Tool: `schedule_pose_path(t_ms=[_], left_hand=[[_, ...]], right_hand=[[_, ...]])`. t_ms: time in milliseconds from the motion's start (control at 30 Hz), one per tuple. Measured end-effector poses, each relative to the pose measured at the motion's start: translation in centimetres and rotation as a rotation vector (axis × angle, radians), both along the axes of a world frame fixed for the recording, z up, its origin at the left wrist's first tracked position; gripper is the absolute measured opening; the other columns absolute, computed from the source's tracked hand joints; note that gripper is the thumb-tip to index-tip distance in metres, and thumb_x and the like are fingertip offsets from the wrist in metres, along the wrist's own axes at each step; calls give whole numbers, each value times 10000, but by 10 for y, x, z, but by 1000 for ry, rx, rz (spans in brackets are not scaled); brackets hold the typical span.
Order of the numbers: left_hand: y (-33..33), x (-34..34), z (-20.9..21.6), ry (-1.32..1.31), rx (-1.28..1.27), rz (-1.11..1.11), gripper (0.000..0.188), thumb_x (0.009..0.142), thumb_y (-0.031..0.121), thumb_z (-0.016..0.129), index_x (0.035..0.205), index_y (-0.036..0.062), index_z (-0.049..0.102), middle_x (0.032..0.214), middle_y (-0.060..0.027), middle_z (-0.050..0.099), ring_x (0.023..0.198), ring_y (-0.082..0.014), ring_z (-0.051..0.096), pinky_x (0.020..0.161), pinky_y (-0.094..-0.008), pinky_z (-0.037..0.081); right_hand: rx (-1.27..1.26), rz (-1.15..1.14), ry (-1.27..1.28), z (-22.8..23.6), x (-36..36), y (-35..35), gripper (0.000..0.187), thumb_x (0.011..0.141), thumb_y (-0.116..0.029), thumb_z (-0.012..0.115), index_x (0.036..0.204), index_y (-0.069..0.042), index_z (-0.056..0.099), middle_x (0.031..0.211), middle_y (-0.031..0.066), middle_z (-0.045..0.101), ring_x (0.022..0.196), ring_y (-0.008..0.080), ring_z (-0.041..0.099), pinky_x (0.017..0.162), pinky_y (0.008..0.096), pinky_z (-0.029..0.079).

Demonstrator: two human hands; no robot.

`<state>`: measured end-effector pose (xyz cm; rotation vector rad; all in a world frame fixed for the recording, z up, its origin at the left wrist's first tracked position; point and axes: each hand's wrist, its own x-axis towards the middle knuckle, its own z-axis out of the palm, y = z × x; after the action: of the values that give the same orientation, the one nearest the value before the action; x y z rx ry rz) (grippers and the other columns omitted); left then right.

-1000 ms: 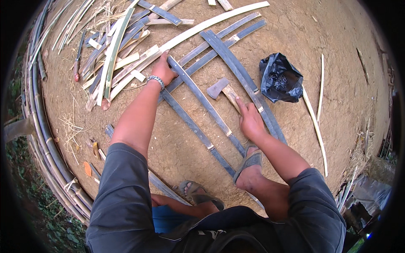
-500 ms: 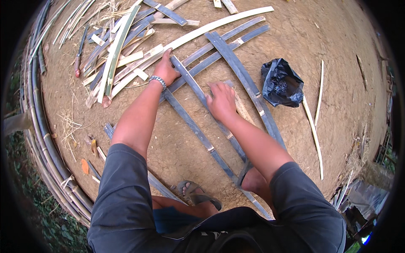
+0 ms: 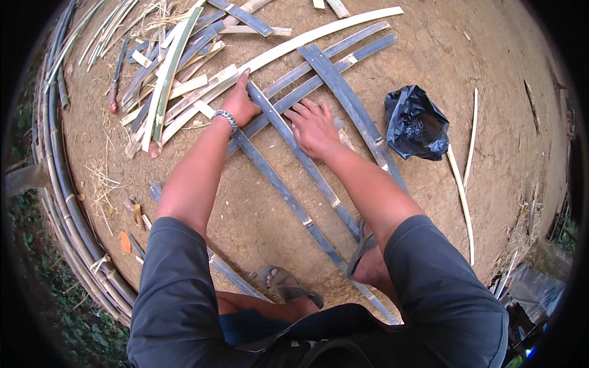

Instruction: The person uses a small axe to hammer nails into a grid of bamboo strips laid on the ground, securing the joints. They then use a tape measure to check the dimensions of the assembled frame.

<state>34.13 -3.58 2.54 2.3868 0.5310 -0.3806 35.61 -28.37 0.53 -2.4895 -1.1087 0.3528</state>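
Note:
Several dark bamboo slats lie crossed on the ground in a grid. My left hand (image 3: 241, 104) grips the far end of the middle bamboo slat (image 3: 310, 173), where it lies over a crossing slat (image 3: 372, 51). Fingers apart, my right hand (image 3: 313, 130) rests along that middle slat's right side, just below the crossing. Partly hidden under my right forearm is a grey-headed tool with a wooden handle (image 3: 345, 140), possibly a hammer. Another slat (image 3: 273, 178) runs parallel on the left, and a wider one (image 3: 343, 92) on the right. My sandalled right foot (image 3: 363, 254) is at their near ends.
A black plastic bag (image 3: 417, 122) holding small dark metal pieces, apparently nails, sits at the right. Loose bamboo strips (image 3: 169, 80) are heaped at the far left, with a knife (image 3: 116, 80) beside them. Long bamboo poles (image 3: 67, 184) border the left side. Thin pale strips (image 3: 461, 196) lie rightward.
My right hand has slid away from me and slightly left, up to near the crossing, its fingers spreading. My left hand stays at the slat's end.

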Motion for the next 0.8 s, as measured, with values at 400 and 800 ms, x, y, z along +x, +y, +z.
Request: schedule_pose_path(t_ms=[400,800], left_hand=[[3,-3,5,-29,-68,-11,1152,723,-10,781,1642,124,99,978,-150,649,777,-189,616,734,-318,536],[4,-3,10,-52,-37,-69,1143,742,-4,751,1649,140,71,836,-84,551,707,-169,552,646,-321,498]], right_hand=[[-285,354,-24,8,30,30,680,1005,-547,454,1565,-169,380,1644,99,307,1559,303,169,1257,556,116],[-301,390,66,26,39,46,837,937,-660,527,1553,-109,397,1650,178,259,1556,340,156,1253,557,128]])
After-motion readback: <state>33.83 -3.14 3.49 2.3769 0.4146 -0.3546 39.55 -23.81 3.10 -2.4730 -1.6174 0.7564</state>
